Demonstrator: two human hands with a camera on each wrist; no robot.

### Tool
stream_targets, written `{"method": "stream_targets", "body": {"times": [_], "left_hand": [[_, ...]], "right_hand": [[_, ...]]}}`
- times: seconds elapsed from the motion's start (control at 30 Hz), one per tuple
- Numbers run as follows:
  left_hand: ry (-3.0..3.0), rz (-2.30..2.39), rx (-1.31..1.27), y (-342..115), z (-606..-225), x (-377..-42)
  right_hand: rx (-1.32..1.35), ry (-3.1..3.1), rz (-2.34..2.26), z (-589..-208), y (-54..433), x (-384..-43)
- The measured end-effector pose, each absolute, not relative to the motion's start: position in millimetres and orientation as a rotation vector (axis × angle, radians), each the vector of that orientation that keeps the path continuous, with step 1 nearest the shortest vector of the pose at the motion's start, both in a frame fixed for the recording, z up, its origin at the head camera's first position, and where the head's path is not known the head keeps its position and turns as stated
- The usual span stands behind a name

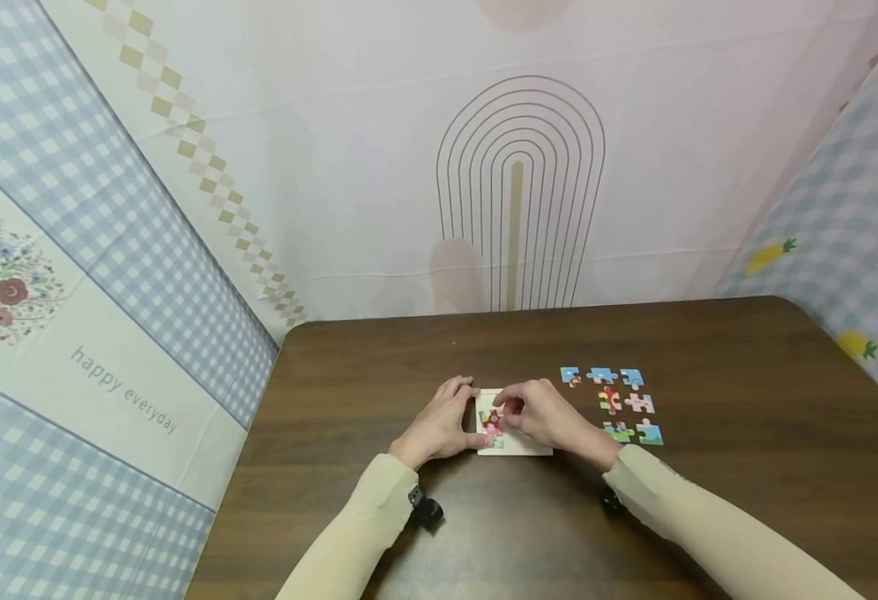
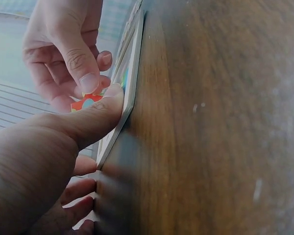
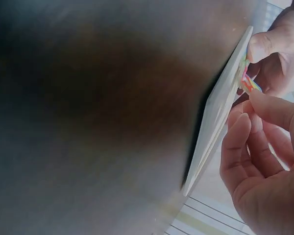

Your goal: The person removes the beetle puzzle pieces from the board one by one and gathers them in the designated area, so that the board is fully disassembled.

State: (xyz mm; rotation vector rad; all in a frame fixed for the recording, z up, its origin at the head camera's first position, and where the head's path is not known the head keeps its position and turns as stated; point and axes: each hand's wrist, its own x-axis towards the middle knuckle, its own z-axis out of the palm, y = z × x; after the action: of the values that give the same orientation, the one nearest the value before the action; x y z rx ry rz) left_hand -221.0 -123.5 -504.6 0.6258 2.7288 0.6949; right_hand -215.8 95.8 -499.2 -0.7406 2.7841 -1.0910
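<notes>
A small white puzzle tray [image 1: 531, 445] lies on the table, with a few colourful pieces along its left side. My left hand [image 1: 439, 422] rests at the tray's left edge, its thumb pressing near the lower left corner and its fingers reaching along the side. Above the tray's left part, my right hand [image 1: 547, 414] pinches a red jigsaw piece [image 2: 85, 101] between thumb and index finger. The right wrist view shows that jigsaw piece [image 3: 251, 84] tilted up from the tray. My left thumb hides some of the pieces beneath it.
On the brown table [image 1: 379, 358], right of the tray, several loose jigsaw pieces [image 1: 640, 403] lie face up in loose rows. A patterned cloth [image 1: 364, 167] hangs behind the table's far edge. Checked cloths hang on both sides.
</notes>
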Motion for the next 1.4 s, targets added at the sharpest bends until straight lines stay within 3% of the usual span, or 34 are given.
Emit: {"method": "stream_targets", "body": {"times": [0.33, 0.57, 0.87, 1.07, 1.4], "left_hand": [[2.729, 0.682, 0.615, -124, -503, -221], [2.728, 0.668, 0.625, -120, -504, -221], [2.726, 0.667, 0.620, -121, -502, -220], [2.729, 0.655, 0.614, -121, -501, -219], [2.746, 0.591, 0.610, -117, -499, -221]], "right_hand": [[-0.703, 2.760, -1.084, -501, 94, -220], [-0.525, 2.735, -1.197, -502, 90, -215], [-0.790, 2.988, -1.154, -502, 82, -196], [-0.431, 2.842, -1.257, -504, 79, -204], [-0.066, 2.685, -1.502, -481, 85, -215]]}}
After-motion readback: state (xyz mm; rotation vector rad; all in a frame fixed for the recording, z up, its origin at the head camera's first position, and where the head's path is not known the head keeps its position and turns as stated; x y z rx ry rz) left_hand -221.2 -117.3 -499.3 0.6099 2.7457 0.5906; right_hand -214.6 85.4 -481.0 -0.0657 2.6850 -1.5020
